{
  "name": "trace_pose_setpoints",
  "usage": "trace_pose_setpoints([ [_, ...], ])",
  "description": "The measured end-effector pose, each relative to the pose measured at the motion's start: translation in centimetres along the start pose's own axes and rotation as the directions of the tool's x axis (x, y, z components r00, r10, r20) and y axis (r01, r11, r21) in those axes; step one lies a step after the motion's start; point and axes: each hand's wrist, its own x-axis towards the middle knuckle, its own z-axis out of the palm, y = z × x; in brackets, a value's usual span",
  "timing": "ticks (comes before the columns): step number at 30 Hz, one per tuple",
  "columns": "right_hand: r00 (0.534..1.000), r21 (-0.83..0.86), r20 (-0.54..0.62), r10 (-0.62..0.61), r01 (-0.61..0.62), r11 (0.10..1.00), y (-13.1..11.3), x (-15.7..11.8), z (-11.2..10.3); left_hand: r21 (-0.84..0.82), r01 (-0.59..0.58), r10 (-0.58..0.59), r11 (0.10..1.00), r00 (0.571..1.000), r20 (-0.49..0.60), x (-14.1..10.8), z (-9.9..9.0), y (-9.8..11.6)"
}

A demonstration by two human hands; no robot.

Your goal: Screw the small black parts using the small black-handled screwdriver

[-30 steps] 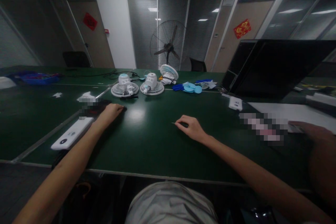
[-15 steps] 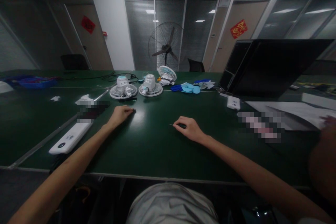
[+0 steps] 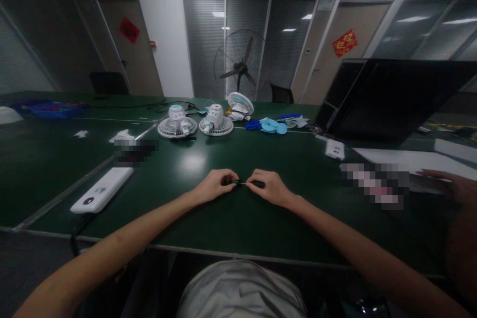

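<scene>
Near the middle of the green table, my left hand [image 3: 216, 184] pinches a small dark and green piece [image 3: 234, 182] between thumb and fingers. Opposite it, my right hand [image 3: 270, 186] is closed on a small tool with a black handle [image 3: 258, 184]. The tool's thin metal shaft points left, and its tip is at or very close to the small piece; whether they touch is too small to tell. Both hands are low over the table, fingertips facing each other.
Two white fan heads [image 3: 177, 123] [image 3: 216, 121] lie face down beyond my hands, with a third fan [image 3: 240, 106] behind. Light blue blades [image 3: 274, 125] sit beside them. White power strip [image 3: 102, 190] at left; black monitor [image 3: 395, 99] at right, near another person's hand [image 3: 447, 179].
My left hand has moved right and nearer with the small piece, up to the tool's tip. My right hand has barely moved. The other person's hand at the right has moved left over the papers.
</scene>
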Motion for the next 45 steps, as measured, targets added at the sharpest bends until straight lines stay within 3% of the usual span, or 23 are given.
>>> trace_pose_setpoints([
  [5, 1.0, 0.006, -0.002, -0.018, 0.018, 1.0, -0.6, 0.3, 0.1, -0.031, -0.014, 0.015, 0.999, 1.0, 0.018, 0.0, 0.1, 0.4],
  [14, 0.991, 0.105, -0.13, 0.005, 0.009, 0.994, -0.6, 0.5, 0.4, -0.021, -0.046, 0.046, 0.999, 0.999, 0.012, -0.1, -0.1, 0.6],
  [19, 0.992, 0.101, -0.12, 0.03, -0.018, 0.995, -0.3, 0.0, 0.0, 0.04, -0.091, 0.088, 0.995, 0.993, 0.083, -1.6, -0.8, 0.5],
  [23, 0.993, 0.128, -0.11, 0.05, -0.036, 0.991, 0.0, -0.1, 0.0, 0.121, -0.103, 0.093, 0.987, 0.992, 0.089, -3.0, -4.0, -2.7],
  [27, 0.993, 0.133, -0.11, 0.041, -0.026, 0.991, 0.3, -0.1, 0.1, 0.295, 0.073, -0.047, 0.953, 0.994, -0.095, -3.9, -10.1, -9.3],
  [30, 0.993, 0.126, -0.117, 0.032, -0.017, 0.992, 0.3, -0.1, 0.1, 0.358, 0.32, -0.204, 0.877, 0.923, -0.326, -4.5, -14.3, -14.1],
  [33, 0.993, 0.125, -0.113, 0.027, -0.012, 0.992, 0.2, -0.2, 0.0, 0.337, 0.392, -0.223, 0.856, 0.868, -0.444, -5.1, -16.2, -17.0],
  [38, 0.994, 0.133, -0.102, 0.027, -0.013, 0.991, 0.4, -0.2, -0.1, 0.329, 0.41, -0.216, 0.851, 0.843, -0.493, -5.8, -16.5, -17.6],
  [41, 0.995, 0.137, -0.095, 0.029, -0.015, 0.99, 0.5, -0.2, 0.0, 0.377, 0.51, -0.289, 0.774, 0.813, -0.507, -6.6, -17.2, -17.2],
  [45, 0.995, 0.133, -0.093, 0.035, -0.022, 0.991, 0.6, -0.2, 0.1, 0.454, 0.542, -0.33, 0.707, 0.821, -0.466, -7.3, -18.2, -16.7],
])
